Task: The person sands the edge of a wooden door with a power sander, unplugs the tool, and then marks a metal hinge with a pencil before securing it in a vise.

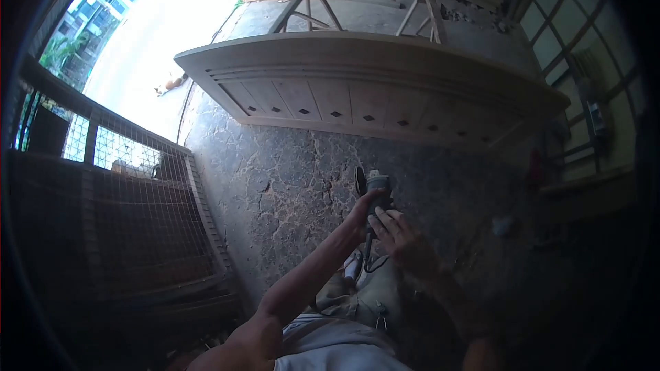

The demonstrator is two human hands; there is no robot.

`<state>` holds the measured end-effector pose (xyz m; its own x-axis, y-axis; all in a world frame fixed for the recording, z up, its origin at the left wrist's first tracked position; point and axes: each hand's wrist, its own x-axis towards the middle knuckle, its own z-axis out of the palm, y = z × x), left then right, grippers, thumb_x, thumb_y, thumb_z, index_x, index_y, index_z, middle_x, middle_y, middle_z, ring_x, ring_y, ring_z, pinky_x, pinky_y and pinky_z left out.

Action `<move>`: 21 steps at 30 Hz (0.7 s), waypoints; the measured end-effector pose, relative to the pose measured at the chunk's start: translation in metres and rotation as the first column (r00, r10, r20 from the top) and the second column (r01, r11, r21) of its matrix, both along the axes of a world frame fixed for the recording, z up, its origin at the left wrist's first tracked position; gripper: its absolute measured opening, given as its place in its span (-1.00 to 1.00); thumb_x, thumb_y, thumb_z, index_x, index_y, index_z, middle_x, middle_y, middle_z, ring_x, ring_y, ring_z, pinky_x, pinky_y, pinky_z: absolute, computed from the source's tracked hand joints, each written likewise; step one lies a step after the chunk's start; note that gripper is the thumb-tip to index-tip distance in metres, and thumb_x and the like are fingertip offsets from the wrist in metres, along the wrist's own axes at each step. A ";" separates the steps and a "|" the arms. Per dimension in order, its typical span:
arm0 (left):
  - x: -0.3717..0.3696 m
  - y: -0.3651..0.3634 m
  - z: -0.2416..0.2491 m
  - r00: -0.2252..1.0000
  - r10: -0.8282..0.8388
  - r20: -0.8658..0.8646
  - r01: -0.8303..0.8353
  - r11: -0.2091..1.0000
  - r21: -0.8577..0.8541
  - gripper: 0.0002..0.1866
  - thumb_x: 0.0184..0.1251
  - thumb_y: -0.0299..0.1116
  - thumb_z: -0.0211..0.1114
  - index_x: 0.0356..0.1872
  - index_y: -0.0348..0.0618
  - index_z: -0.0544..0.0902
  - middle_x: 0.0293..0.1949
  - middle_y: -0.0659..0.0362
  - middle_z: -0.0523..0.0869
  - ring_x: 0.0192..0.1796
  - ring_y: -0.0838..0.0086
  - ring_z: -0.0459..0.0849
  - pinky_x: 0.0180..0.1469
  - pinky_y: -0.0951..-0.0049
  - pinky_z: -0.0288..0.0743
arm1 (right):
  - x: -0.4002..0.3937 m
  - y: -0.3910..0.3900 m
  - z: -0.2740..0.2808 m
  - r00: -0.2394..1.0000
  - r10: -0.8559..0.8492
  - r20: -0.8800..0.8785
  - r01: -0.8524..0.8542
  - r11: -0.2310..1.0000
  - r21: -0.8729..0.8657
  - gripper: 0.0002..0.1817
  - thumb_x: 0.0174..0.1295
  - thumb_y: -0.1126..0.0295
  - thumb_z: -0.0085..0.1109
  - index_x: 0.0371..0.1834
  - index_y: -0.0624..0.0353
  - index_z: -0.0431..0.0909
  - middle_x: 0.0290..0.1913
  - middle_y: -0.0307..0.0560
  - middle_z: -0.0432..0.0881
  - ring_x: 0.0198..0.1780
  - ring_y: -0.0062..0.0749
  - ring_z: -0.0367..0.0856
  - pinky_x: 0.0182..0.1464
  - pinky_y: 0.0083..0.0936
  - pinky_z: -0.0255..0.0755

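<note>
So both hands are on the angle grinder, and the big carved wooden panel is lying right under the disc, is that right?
Not quite. In the head view both hands, left hand and right hand, do hold the angle grinder, but the carved wooden panel lies farther ahead; cracked floor is under the disc.

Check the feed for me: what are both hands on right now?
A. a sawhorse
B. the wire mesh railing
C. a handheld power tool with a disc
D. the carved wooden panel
C: the left hand and right hand both grip the power tool above the cracked floor, apart from the carved wooden panel.
</note>
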<state>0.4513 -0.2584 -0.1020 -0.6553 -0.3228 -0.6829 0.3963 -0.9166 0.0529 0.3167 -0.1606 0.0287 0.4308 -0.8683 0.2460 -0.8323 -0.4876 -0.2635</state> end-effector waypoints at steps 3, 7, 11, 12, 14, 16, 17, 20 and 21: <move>0.006 -0.033 0.013 0.992 0.055 -0.111 -0.056 0.998 0.000 -0.68 0.45 -0.04 0.33 -0.17 -0.11 0.62 -0.33 0.16 0.74 -0.38 0.37 0.75 -0.31 0.31 0.72 | -0.003 -0.026 -0.009 0.990 0.108 -0.090 -0.115 0.990 -0.082 -0.44 0.36 0.34 0.28 0.39 0.38 0.56 0.36 0.23 0.61 0.31 0.06 0.62 0.38 -0.16 0.59; 0.009 -0.073 0.035 0.976 0.213 0.043 -0.208 0.974 -0.091 -0.68 0.44 -0.04 0.34 -0.13 -0.10 0.61 -0.33 0.14 0.74 -0.40 0.36 0.74 -0.32 0.28 0.73 | -0.012 -0.088 -0.018 0.972 0.216 -0.094 -0.226 0.968 -0.113 -0.44 0.40 0.35 0.26 0.42 0.41 0.53 0.38 0.30 0.59 0.31 0.10 0.62 0.36 -0.10 0.59; 0.031 -0.122 0.031 0.953 0.296 0.065 -0.278 0.939 -0.202 -0.64 0.47 -0.06 0.32 -0.01 -0.15 0.62 -0.30 0.11 0.76 -0.39 0.34 0.77 -0.30 0.31 0.75 | -0.006 -0.166 -0.007 0.892 -0.053 0.449 -0.041 0.980 0.196 -0.45 0.49 0.16 0.26 0.31 0.43 0.58 0.25 0.29 0.67 0.25 -0.01 0.67 0.26 -0.18 0.62; 0.035 -0.134 0.030 0.946 0.315 0.071 -0.291 0.926 -0.241 -0.62 0.48 -0.06 0.31 0.03 -0.17 0.62 -0.29 0.11 0.76 -0.39 0.34 0.78 -0.29 0.32 0.76 | -0.005 -0.191 -0.011 0.816 -0.238 0.527 0.075 0.947 0.312 -0.43 0.50 0.09 0.24 0.28 0.44 0.59 0.22 0.25 0.69 0.22 -0.03 0.69 0.24 -0.19 0.61; 0.041 -0.135 0.060 0.933 0.303 0.196 -0.249 0.933 -0.259 -0.59 0.50 -0.01 0.28 0.04 -0.18 0.65 -0.28 0.11 0.76 -0.40 0.34 0.78 -0.33 0.28 0.76 | -0.004 -0.222 -0.014 0.618 -0.545 0.567 0.085 0.763 0.640 -0.40 0.51 0.00 0.23 0.24 0.41 0.61 0.11 0.14 0.74 0.14 -0.10 0.72 0.18 -0.25 0.60; 0.045 -0.159 0.071 0.914 0.296 0.278 -0.208 0.930 -0.304 -0.57 0.51 0.01 0.27 0.04 -0.19 0.66 -0.28 0.11 0.75 -0.41 0.34 0.77 -0.34 0.27 0.76 | 0.005 -0.294 -0.031 0.545 -0.642 0.539 -0.198 0.526 0.827 -0.41 0.46 -0.01 0.26 0.22 0.36 0.61 -0.01 0.03 0.77 0.05 -0.18 0.75 0.13 -0.29 0.60; 0.049 -0.166 0.077 0.915 0.304 0.266 -0.208 0.919 -0.335 -0.56 0.51 0.03 0.28 0.04 -0.18 0.66 -0.28 0.10 0.75 -0.39 0.34 0.78 -0.33 0.29 0.76 | 0.013 -0.321 -0.059 0.561 -0.639 0.527 -0.364 0.382 0.850 -0.43 0.43 0.02 0.29 0.22 0.34 0.60 -0.05 0.01 0.77 0.01 -0.21 0.76 0.12 -0.30 0.61; 0.068 -0.189 0.076 0.911 0.329 0.248 -0.191 0.871 -0.453 -0.51 0.49 0.08 0.30 0.07 -0.19 0.68 -0.26 0.08 0.75 -0.31 0.33 0.80 -0.25 0.31 0.75 | 0.059 -0.363 -0.056 0.461 -0.740 0.491 -0.612 0.136 0.779 -0.48 0.41 0.03 0.29 0.12 0.33 0.64 -0.12 0.03 0.78 -0.05 -0.28 0.79 0.10 -0.40 0.65; 0.078 -0.202 0.070 0.901 0.346 0.261 -0.172 0.838 -0.517 -0.48 0.49 0.11 0.32 0.09 -0.20 0.69 -0.25 0.07 0.75 -0.26 0.31 0.80 -0.19 0.29 0.75 | 0.078 -0.373 -0.046 0.404 -0.784 0.472 -0.662 0.105 0.742 -0.49 0.41 0.02 0.27 0.07 0.33 0.66 -0.14 0.06 0.79 -0.05 -0.30 0.81 0.09 -0.44 0.66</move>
